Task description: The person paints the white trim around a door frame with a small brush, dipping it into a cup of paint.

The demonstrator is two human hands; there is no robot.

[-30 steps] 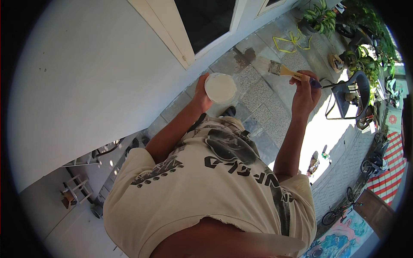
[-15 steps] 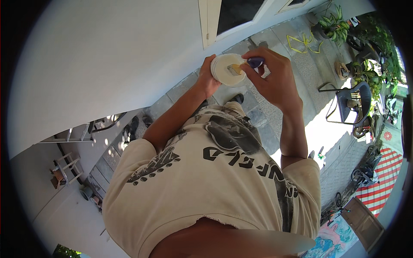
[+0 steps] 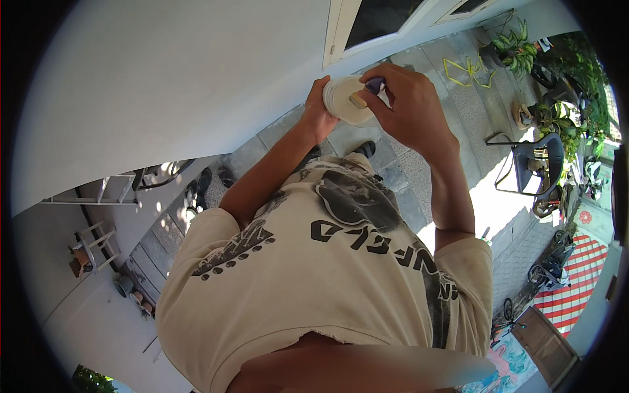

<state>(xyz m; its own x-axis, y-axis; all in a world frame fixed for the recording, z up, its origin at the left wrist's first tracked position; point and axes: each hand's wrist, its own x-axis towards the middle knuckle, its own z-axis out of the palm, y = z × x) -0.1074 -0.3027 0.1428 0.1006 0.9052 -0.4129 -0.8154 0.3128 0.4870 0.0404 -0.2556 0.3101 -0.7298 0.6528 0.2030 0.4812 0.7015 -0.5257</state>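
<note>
My left hand is wrapped round the side of a round white tub, tilted so that its pale inside shows. Between the thumb and fingers of my right hand is a paintbrush with a dark purple-blue handle. Its pale yellow lower part reaches over the mouth of the tub; the tip is too small to tell whether it touches what is inside. Both hands are out in front of my chest, beside the wall.
A white wall with a cream-framed window runs along the left. On the paved floor are a black chair, a yellow folded frame and potted plants. A metal ladder and sandals lie lower left.
My right hand has moved a little left, bringing the brush further over the tub, with the handle more upright. The whole view has shifted slightly. Both grips are kept.
</note>
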